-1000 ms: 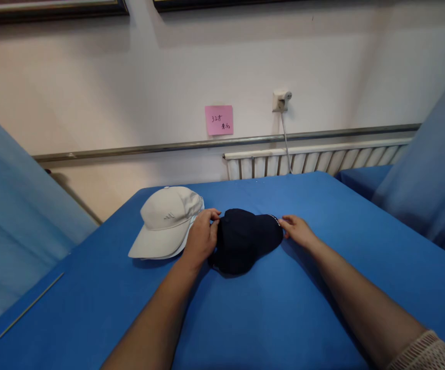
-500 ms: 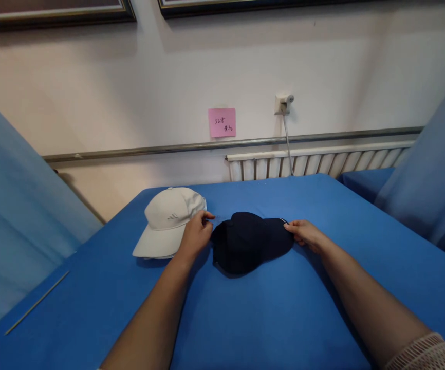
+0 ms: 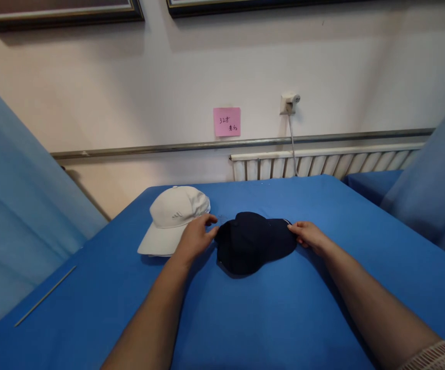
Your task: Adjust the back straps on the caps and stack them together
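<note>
A dark navy cap [image 3: 254, 241] lies flattened on the blue table [image 3: 269, 318], its brim pointing right. My left hand [image 3: 195, 237] rests at the cap's left edge, fingers curled and pinching the fabric. At the brim's right tip my right hand [image 3: 309, 235] grips the edge with bent fingers. A white cap [image 3: 173, 216] sits just left of my left hand, apparently stacked on another light cap.
A thin pale stick [image 3: 45, 296] lies near the table's left edge. Blue curtains hang on both sides. Behind the table are a white radiator [image 3: 322, 163], a wall rail, a pink note [image 3: 226, 122] and a plugged socket [image 3: 289, 103].
The navy cap has been spread wider and flatter, its brim drawn right by my right hand. My left hand slid off the crown to its left edge. The view shifted slightly.
</note>
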`<action>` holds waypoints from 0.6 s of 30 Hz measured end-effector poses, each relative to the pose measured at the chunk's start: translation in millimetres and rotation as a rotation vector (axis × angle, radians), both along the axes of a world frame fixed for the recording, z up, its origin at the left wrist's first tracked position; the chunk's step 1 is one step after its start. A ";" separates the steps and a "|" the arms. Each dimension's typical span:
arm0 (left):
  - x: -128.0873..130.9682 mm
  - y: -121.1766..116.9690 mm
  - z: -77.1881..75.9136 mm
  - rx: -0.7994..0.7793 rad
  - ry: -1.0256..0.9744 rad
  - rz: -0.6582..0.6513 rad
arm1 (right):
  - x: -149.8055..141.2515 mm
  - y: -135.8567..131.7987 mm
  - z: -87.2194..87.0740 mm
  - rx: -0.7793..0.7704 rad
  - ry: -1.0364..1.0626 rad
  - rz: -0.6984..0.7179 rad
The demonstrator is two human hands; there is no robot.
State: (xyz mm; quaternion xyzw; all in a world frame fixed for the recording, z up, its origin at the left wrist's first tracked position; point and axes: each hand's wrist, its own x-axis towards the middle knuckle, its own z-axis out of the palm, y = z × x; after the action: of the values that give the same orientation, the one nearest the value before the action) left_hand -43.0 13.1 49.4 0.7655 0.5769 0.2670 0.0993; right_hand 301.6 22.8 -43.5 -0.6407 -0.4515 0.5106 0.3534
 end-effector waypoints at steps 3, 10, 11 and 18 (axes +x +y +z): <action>12.4 2.0 -12.8 0.050 -0.009 -0.098 | 0.6 1.0 -3.1 -0.010 0.038 -0.014; 12.5 8.9 -21.6 0.103 -0.201 0.027 | 6.3 -1.1 -3.4 -0.077 0.316 0.051; 11.7 9.8 -22.0 0.101 -0.231 0.053 | 7.2 -1.4 -2.9 -0.088 0.361 0.060; 11.1 13.3 -27.8 0.120 -0.283 0.078 | 9.3 1.9 -4.5 -0.126 0.583 0.043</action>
State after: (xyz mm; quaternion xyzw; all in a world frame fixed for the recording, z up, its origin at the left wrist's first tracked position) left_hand -31.9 26.4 21.6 0.7018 0.5693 0.4101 0.1233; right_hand 310.9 24.6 -48.0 -0.4780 -0.3120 0.7074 0.4169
